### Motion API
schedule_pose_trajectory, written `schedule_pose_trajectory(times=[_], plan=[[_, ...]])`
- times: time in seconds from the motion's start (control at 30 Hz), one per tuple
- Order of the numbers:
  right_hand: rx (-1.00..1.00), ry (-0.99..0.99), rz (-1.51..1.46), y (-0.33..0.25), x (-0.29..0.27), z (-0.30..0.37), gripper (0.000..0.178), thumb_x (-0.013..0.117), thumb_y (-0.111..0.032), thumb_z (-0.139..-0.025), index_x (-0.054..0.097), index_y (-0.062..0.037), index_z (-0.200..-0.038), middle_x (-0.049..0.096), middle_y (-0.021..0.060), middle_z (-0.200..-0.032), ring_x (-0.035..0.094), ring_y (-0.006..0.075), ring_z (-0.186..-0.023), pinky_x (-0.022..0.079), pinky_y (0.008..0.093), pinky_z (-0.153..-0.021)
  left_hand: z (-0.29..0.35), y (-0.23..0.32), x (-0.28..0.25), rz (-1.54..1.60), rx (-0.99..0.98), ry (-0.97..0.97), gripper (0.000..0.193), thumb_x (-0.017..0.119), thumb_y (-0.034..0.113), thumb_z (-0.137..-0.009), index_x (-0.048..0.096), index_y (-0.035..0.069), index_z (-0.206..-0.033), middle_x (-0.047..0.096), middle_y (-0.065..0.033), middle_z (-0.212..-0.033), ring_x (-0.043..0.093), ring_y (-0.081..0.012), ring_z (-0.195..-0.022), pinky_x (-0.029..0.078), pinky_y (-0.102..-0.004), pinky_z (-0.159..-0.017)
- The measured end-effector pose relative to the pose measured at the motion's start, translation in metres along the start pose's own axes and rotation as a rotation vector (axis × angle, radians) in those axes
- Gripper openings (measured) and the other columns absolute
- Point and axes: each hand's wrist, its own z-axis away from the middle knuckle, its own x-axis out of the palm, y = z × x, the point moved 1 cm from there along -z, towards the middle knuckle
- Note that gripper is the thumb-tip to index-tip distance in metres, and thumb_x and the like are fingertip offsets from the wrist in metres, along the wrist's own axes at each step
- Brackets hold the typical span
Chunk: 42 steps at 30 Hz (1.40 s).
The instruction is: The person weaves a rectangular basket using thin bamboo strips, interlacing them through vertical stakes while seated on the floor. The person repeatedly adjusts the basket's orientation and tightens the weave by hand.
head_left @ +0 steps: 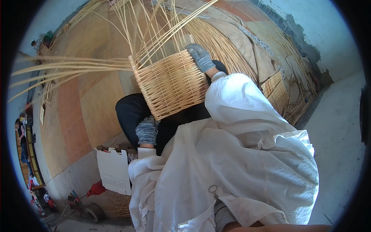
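Observation:
A woven wicker panel (170, 85) lies tilted across my dark-trousered knees. Long uncut willow rods (71, 69) fan out from its left corner, and more stick up beyond its far edge. My left hand (147, 130), in a grey knit glove, closes on the panel's near corner; its fingertips are partly hidden. Also gloved in grey, my right hand (200, 58) grips the far right corner, fingers bent over the edge and thumb out of sight.
A large bundle of willow rods (220, 42) lies on the right beside crumpled cloth (235, 38). Finished-looking woven pieces (275, 91) rest near the wall. At lower left are a white carton (113, 170) and a wheeled item (92, 212). A person (22, 139) is at the far left.

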Motion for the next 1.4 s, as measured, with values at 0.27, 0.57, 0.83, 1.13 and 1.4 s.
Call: schedule_pose_trajectory(times=[0.27,0.57,0.83,1.13,1.4], plan=[[0.136,0.023,-0.131,0.029,0.0,-0.002,0.021,0.051,-0.019,-0.09,0.06,-0.0052,-0.103,0.061,0.0135,-0.097,0.057,0.0235,-0.091,0.043,0.0286,-0.083,-0.014,-0.031,0.027,0.459,0.306,0.326,0.022,0.059,0.025,-0.081,0.063,0.011,-0.098,0.062,-0.0119,-0.081,0.061,-0.0289,-0.074,0.049,-0.0379,-0.066],[0.155,0.058,-0.219,0.025,-0.001,0.002,0.021,0.053,-0.016,-0.089,0.061,-0.0041,-0.104,0.058,0.0093,-0.102,0.053,0.019,-0.096,0.04,0.0264,-0.088,-0.016,-0.022,0.025,0.382,0.272,0.348,0.024,0.068,0.02,-0.074,0.065,0.006,-0.093,0.061,-0.0115,-0.074,0.059,-0.0281,-0.066,0.047,-0.036,-0.061],[0.226,-0.018,-0.35,0.001,-0.016,0.002,0.018,0.055,-0.013,-0.088,0.062,-0.0013,-0.1,0.058,0.0076,-0.1,0.053,0.0174,-0.092,0.041,0.0247,-0.084,-0.073,-0.022,-0.042,0.765,0.006,0.657,0.04,0.069,0.017,-0.076,0.056,0.001,-0.11,0.063,-0.0114,-0.089,0.059,-0.0218,-0.08,0.048,-0.0308,-0.076],[0.15,0.053,-0.257,-0.018,-0.012,0.008,0.02,0.058,-0.013,-0.085,0.06,-0.0043,-0.103,0.057,0.0108,-0.106,0.054,0.0202,-0.099,0.041,0.0262,-0.087,-0.11,0.014,-0.032,1.475,0.103,0.227,0.072,0.067,-0.001,-0.074,0.026,0.001,-0.134,0.05,-0.0107,-0.116,0.05,-0.0173,-0.103,0.043,-0.0276,-0.09],[0.02,0.089,-0.072,-0.033,-0.009,0.009,0.019,0.061,-0.011,-0.083,0.06,-0.0033,-0.101,0.057,0.011,-0.106,0.053,0.022,-0.102,0.041,0.0285,-0.088,-0.099,0.014,-0.016,1.436,0.076,0.404,0.069,0.067,0.0,-0.075,0.03,0.003,-0.133,0.052,-0.0124,-0.116,0.052,-0.0185,-0.102,0.045,-0.0286,-0.088]])
